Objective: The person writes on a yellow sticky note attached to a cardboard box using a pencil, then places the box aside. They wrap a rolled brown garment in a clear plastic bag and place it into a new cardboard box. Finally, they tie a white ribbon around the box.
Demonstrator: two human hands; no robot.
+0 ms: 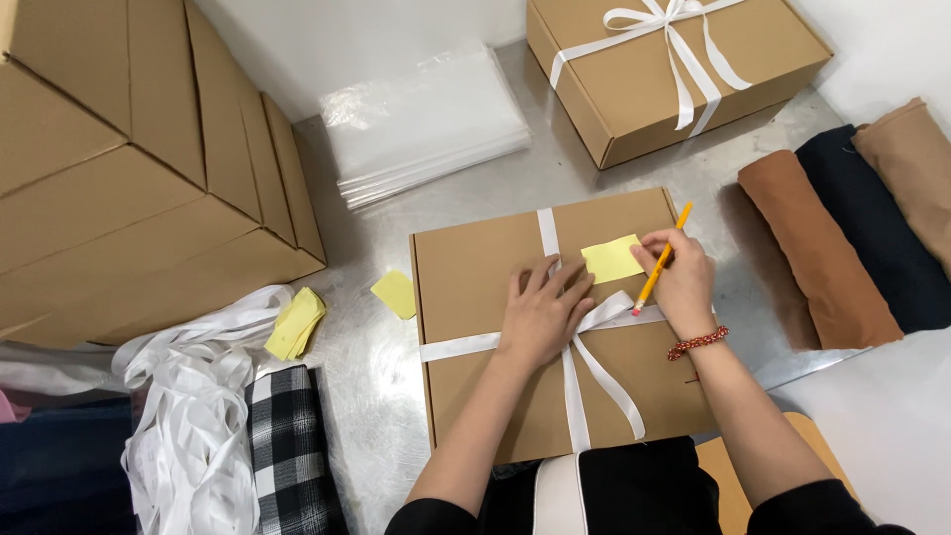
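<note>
- The brown box (495, 327) lies flat on the shiny bench (367, 386), right in front of the person. A white ribbon (584, 386) is tied around it in a bow.
- The left hand (543, 315) lies flat and open on the bow, in the middle of the box. It presses down and grips nothing.
- The right hand (682, 282) is closed around a yellow pencil (662, 260). The pencil tip points down, near the ribbon.
- A yellow note (611, 259) sits on the lid at 1 o'clock from the left hand, touching the right hand's fingers.
- I think the step is writing on the note, or fixing it in place. The next move needs the box held steady and the pencil tip brought to the paper.
- At 9 o'clock from the box lie more yellow notes (295, 323) and a pile of loose ribbon (188, 416).
- At 12 o'clock sits another tied box (634, 89).
</note>
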